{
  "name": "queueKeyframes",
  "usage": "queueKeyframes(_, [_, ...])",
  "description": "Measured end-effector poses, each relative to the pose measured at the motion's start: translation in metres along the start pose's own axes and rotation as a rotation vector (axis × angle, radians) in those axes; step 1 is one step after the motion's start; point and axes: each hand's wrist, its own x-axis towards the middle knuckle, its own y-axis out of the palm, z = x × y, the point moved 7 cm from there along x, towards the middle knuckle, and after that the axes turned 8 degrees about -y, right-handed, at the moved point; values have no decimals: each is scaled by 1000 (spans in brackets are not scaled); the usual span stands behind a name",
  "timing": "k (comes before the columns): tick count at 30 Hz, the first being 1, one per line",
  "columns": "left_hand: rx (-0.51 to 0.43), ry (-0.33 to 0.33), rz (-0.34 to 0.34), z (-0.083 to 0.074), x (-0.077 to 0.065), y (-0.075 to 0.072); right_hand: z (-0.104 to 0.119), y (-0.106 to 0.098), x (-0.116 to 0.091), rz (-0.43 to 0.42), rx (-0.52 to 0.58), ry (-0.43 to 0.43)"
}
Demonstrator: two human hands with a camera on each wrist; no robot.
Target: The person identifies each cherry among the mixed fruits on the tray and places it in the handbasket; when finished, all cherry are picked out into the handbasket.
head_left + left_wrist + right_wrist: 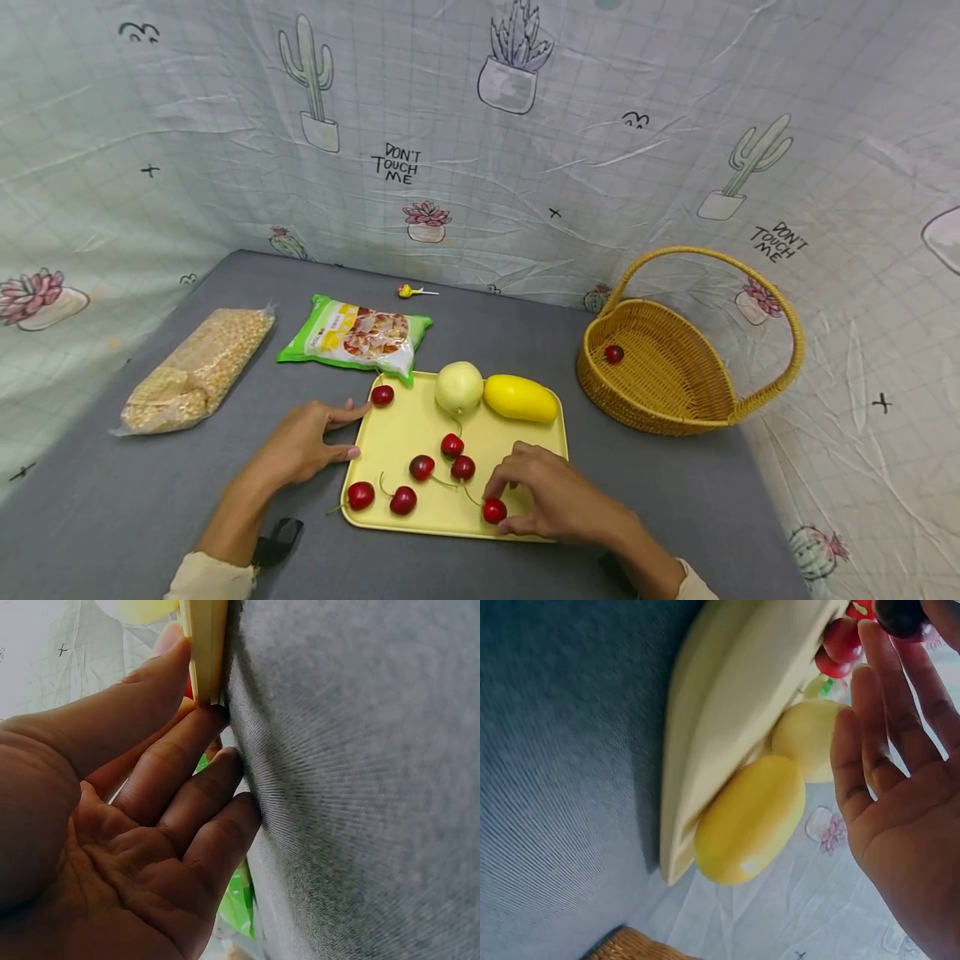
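Note:
A yellow tray [405,433] holds several red cherries with stems, a pale round fruit [459,388] and a yellow oblong fruit [521,398]. At the tray's near right part, my right hand [551,496] pinches a cherry [494,511] between thumb and fingers. That cherry looks dark in the right wrist view, at the top edge. My left hand [303,442] rests at the tray's left side, fingers extended; in the left wrist view its thumb and fingertips touch the tray's rim [204,652]. One cherry [382,395] lies in the far left corner, close to the left index finger.
A wicker basket [660,417] with a tall handle stands right of the tray, one cherry [614,354] inside. Behind the tray lie a green snack bag [356,335] and a lollipop [406,291]. A clear bag of kernels [198,367] is at the left.

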Motion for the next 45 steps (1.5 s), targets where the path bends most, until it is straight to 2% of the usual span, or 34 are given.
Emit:
queueKeyframes(6, [12, -1, -18, -2, 0, -2, 4, -13, 0, -74, 42, 11])
queueKeyframes(14, [12, 12, -19, -3, -1, -3, 5, -22, 3, -112, 72, 6])
queueKeyframes(19, [5, 3, -6, -3, 0, -2, 2, -32, -2, -212, 87, -23])
queueKeyframes(24, [9, -3, -3, -2, 0, -1, -2, -44, -6, -306, 51, -56])
queueKeyframes(35, [20, 0, -17, -1, -1, -2, -5, -48, -8, -312, 51, -16])
queueKeyframes(42, [9, 2, -29, -1, -1, -3, -11, -58, -11, -386, 25, -50])
queueKeyframes(45, [0, -15, -25, 0, -1, -2, -13, -68, -14, -422, -1, -29])
